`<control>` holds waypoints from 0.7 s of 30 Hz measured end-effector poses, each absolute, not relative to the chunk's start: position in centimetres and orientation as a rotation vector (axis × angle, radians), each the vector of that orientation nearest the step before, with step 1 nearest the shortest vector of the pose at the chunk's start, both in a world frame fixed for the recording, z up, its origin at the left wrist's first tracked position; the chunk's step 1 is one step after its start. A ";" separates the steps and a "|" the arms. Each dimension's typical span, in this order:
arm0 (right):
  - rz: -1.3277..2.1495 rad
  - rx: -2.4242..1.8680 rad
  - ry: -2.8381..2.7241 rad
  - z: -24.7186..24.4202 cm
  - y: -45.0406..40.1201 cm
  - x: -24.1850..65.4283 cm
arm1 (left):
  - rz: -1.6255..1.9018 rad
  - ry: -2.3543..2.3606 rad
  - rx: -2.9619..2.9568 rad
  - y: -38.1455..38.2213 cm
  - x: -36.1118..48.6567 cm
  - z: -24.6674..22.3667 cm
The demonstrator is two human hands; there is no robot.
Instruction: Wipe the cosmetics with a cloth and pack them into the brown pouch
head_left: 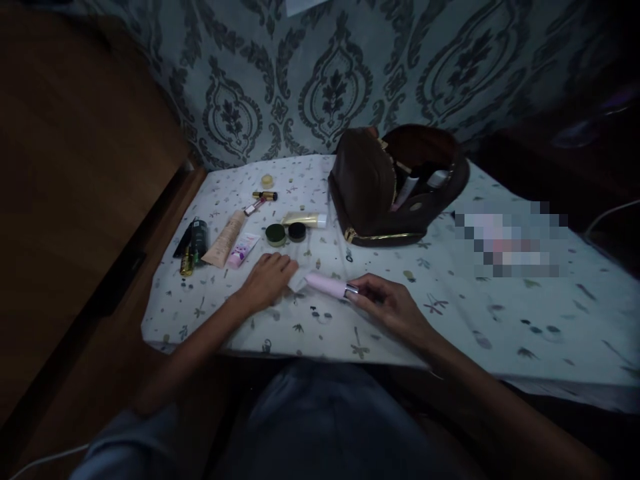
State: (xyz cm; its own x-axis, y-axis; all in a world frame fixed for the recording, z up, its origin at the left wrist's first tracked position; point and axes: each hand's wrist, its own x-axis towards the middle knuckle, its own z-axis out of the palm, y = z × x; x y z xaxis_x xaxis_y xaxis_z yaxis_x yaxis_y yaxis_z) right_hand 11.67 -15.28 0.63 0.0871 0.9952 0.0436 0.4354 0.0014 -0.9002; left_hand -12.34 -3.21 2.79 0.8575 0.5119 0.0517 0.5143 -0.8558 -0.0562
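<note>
My right hand (387,303) grips a pale pink tube (325,285) by its silver-banded end, holding it roughly level above the cloth. My left hand (270,280) is closed at the tube's other end, on a small whitish piece (299,279); whether this is a tissue or part of the tube cannot be made out. Just beyond my left hand stand a green-lidded jar (275,234) and a black-lidded jar (297,231). Behind them lies a yellowish tube with a white cap (305,220). A small pink-and-white tube (243,251) lies to the left.
A brown cosmetic bag (370,180) gapes at the back, holding several items. On the left are a beige tube (225,239), a dark green bottle (199,240), a gold bottle (187,262), lip products (265,196) and a yellow pot (267,181). Something pixelated (515,243) lies right.
</note>
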 end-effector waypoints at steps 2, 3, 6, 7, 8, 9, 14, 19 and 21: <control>0.907 -1.532 -1.431 0.8 -15.3 11.7 | -0.218 -0.942 -3.088 -2.0 -13.4 2.6; 0.933 -1.515 -1.405 0.9 -15.3 11.8 | -0.334 -1.018 -3.185 -1.6 -13.7 2.5; 1.014 -1.473 -1.289 1.2 -15.3 11.9 | -0.804 -1.366 -3.416 -1.3 -13.4 1.9; 1.039 -1.470 -1.252 1.3 -15.4 11.9 | -0.981 -1.493 -3.427 -1.3 -13.1 1.8; 1.062 -1.470 -1.220 1.4 -15.5 11.9 | -1.151 -1.598 -3.405 -1.5 -12.6 1.8; 1.083 -1.468 -1.194 1.6 -15.5 11.9 | -1.309 -1.681 -3.352 -1.6 -12.2 1.8; 1.150 -1.375 -1.143 2.3 -16.0 11.3 | -1.838 -2.082 -2.851 -2.1 -9.1 2.9; 1.070 -1.358 -1.084 2.4 -16.3 9.9 | -2.181 -2.415 -2.484 -2.0 -5.1 3.3; 0.997 -1.352 -1.090 2.0 -16.2 9.3 | -2.338 -2.612 -2.333 -2.0 -3.8 3.2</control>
